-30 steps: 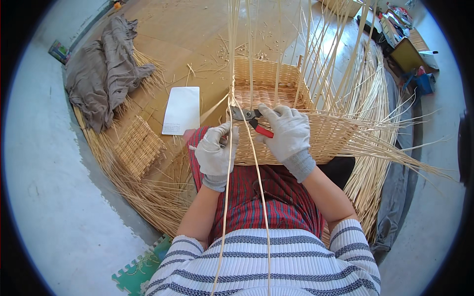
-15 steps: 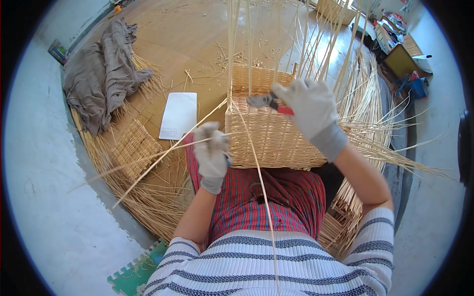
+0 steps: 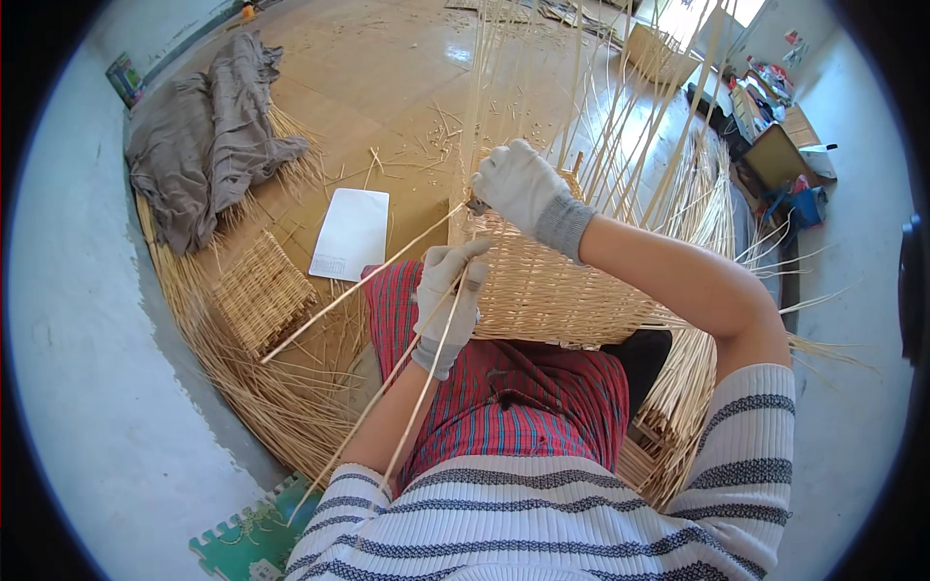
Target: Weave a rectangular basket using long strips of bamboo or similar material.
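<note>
A half-woven wicker basket [image 3: 572,290] rests in front of me against my lap, tall upright stakes [image 3: 591,97] rising from its far side. My right hand [image 3: 533,189], in a white glove, is closed around pliers [image 3: 477,206]. Only their grey jaws show, at the basket's left corner, by the end of a long pale strand [image 3: 363,281] that slants out to the lower left. My left hand [image 3: 450,295], also gloved, is closed on two thin wicker strands [image 3: 417,412] beside the basket's left edge. Their ends trail down over my left forearm.
To the left lie a small woven panel [image 3: 260,295], a white sheet [image 3: 351,232] and a grey cloth [image 3: 213,145] over bundled strands. A large heap of strands [image 3: 693,358] flanks the basket on the right. Cut scraps [image 3: 441,136] litter the brown floor.
My right hand has moved left with the pliers, to the basket's corner. My left hand has shifted right, and its strands have swung downward toward me.
</note>
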`<move>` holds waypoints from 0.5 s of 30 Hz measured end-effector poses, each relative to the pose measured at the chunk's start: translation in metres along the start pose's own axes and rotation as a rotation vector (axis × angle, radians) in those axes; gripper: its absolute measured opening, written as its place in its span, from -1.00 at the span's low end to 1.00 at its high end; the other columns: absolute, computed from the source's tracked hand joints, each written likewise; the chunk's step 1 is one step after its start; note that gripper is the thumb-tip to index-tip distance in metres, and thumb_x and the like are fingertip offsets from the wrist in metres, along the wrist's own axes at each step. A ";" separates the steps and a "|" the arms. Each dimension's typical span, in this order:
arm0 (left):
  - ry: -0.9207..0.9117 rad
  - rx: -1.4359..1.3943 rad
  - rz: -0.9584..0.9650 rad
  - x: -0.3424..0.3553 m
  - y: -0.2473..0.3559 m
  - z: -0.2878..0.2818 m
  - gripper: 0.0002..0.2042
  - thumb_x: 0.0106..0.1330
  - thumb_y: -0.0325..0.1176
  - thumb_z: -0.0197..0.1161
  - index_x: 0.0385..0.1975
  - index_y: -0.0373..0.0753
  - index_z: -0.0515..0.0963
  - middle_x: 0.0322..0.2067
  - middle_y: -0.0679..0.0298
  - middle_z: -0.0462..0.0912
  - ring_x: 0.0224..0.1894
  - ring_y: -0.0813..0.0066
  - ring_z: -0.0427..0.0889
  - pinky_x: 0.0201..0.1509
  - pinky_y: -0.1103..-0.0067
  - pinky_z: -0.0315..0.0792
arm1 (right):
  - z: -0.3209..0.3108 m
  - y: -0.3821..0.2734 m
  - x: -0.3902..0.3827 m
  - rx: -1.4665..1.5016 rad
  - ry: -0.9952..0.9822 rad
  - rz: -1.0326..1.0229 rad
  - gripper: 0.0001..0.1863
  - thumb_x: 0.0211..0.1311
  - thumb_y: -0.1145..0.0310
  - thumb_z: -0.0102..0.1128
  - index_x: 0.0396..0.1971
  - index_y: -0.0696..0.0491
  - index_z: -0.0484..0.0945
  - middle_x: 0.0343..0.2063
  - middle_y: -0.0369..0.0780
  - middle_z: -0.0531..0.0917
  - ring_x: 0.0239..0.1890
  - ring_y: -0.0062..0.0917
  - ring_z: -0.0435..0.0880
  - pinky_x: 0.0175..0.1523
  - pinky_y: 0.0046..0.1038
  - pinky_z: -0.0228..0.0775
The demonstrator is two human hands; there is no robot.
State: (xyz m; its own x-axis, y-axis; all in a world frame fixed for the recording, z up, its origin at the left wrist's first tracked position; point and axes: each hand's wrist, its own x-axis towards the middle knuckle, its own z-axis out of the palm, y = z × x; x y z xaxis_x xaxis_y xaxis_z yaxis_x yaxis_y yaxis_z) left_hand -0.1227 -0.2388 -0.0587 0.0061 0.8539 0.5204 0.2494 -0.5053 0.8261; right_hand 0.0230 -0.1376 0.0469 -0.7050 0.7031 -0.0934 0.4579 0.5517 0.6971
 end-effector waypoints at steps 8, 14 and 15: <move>0.325 -0.636 -0.363 0.008 -0.015 -0.036 -0.77 0.46 -0.27 0.17 -0.16 -0.35 0.57 -0.31 0.29 0.55 -0.52 0.72 0.47 -0.47 0.75 0.37 | -0.041 0.036 -0.006 -0.044 -0.137 0.047 -0.92 0.20 0.32 0.22 -0.33 -0.13 0.67 -0.39 -0.33 0.61 -0.24 -0.51 0.64 -0.20 -0.41 0.45; 0.048 -0.585 -0.482 0.045 -0.023 -0.037 -0.82 0.45 -0.24 0.19 -0.22 -0.23 0.48 -0.57 0.41 0.53 -0.63 0.74 0.44 -0.61 0.73 0.32 | -0.045 0.041 0.030 -0.113 -0.086 0.061 -0.87 0.24 0.33 0.20 -0.31 -0.12 0.72 -0.31 -0.37 0.65 -0.09 -0.47 0.63 -0.08 -0.40 0.41; 0.213 -0.670 -0.555 0.055 -0.042 -0.043 -0.83 0.46 -0.23 0.19 -0.21 -0.21 0.49 -0.57 0.40 0.53 -0.64 0.73 0.44 -0.63 0.72 0.32 | -0.044 0.036 0.037 -0.104 -0.064 0.044 -0.86 0.25 0.32 0.19 -0.29 -0.11 0.72 -0.28 -0.37 0.65 -0.04 -0.47 0.61 -0.02 -0.38 0.39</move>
State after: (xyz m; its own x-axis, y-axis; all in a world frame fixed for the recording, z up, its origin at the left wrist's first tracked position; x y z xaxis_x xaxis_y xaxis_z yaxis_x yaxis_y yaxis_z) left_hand -0.1748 -0.1756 -0.0552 -0.1432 0.9895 -0.0179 -0.4554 -0.0499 0.8889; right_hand -0.0102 -0.1112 0.0999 -0.6483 0.7543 -0.1040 0.4261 0.4726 0.7714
